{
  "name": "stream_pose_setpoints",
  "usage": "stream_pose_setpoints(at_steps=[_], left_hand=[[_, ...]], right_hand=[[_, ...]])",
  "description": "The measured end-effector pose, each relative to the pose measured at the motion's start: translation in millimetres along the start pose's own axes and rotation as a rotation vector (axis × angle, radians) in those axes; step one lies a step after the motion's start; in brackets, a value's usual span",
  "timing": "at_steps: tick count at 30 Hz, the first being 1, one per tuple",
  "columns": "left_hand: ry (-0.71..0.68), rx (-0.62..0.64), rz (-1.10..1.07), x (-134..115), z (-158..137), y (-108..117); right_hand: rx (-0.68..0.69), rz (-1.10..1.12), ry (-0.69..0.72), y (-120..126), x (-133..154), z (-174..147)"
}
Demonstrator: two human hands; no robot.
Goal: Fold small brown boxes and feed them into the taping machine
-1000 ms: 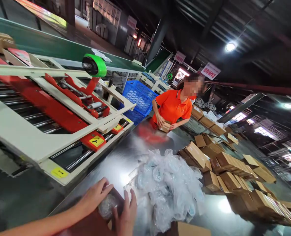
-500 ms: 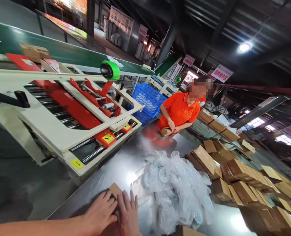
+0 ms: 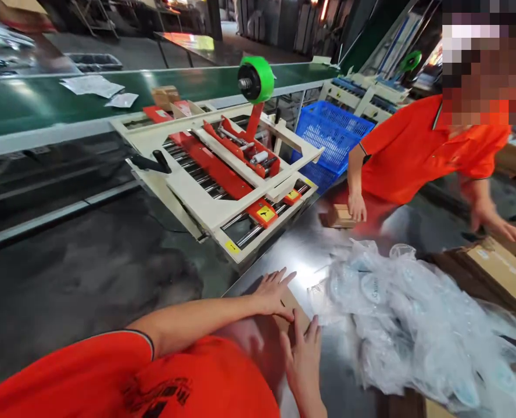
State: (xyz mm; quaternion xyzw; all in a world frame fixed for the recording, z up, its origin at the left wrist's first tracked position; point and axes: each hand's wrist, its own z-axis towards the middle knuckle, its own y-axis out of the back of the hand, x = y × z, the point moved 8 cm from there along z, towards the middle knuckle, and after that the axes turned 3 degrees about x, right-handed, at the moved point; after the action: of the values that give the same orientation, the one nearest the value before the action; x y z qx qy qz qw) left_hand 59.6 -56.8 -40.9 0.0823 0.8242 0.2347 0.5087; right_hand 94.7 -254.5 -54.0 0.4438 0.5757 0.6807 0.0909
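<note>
**Both hands flat on small carton at table edge**

Steel table (image 3: 310, 255), shiny, fills the lower middle of the frame; carton sealer (image 3: 223, 174) with green tape roll (image 3: 257, 79) sits at centre, green conveyor (image 3: 44, 104) upper left.

Small cardboard box (image 3: 293, 307) lies low centre, near the table's left edge. Left hand (image 3: 272, 293) rests on its top, fingers spread and flat. Right hand (image 3: 302, 355) presses the near end, fingers together and straight. Neither pinches anything.

Box long axis looks to run from lower left to upper right, roughly toward the sealer's infeed; mostly covered by the hands, so can't be sure.

Risks, my read:
- the box could slip off the left edge if pushed skewed on slick steel
- loose bagged parts (image 3: 415, 325) just right of the box could snag a flap
- a skewed box could jam at the sealer guides

Co-worker's hand (image 3: 356, 206) rests on another small box (image 3: 339, 216) upper right, well apart.
</note>
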Motion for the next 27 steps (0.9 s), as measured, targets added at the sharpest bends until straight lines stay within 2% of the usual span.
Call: stream_pose_setpoints(at_steps=[3, 6, 11, 14, 18, 22, 25, 27], left_hand=[[-0.039, 0.025, -0.290, 19.4, -3.6, -5.2], [0.037, 0.015, -0.409, 39.3, -5.0, -7.2], [0.116, 0.000, -0.365, 44.4, -13.8, -1.1], [0.129, 0.024, -0.337, 43.5, -33.3, 5.1], [0.040, 0.115, -0.460, 42.0, -64.9, 0.1], [-0.063, 0.051, -0.375, 44.9, -78.0, 1.6], [-0.036, -0.024, -0.330, 52.4, -80.2, 11.6], [-0.037, -0.103, -0.349, 51.8, -84.5, 26.3]], right_hand=[[-0.052, -0.229, -0.037, -7.1, 15.2, -19.5], [-0.065, -0.265, -0.033, -12.3, 19.2, -19.8], [-0.005, 0.028, 0.008, -28.1, 12.5, -19.0], [-0.090, 0.142, 0.072, -31.7, 19.9, -33.8], [-0.173, 0.210, 0.195, -36.8, 31.1, -58.5], [-0.191, 0.261, 0.265, -36.4, 27.8, -68.8], [-0.069, 0.375, 0.188, -34.5, 19.4, -60.3], [0.030, 0.496, 0.064, -27.8, 14.8, -48.8]])
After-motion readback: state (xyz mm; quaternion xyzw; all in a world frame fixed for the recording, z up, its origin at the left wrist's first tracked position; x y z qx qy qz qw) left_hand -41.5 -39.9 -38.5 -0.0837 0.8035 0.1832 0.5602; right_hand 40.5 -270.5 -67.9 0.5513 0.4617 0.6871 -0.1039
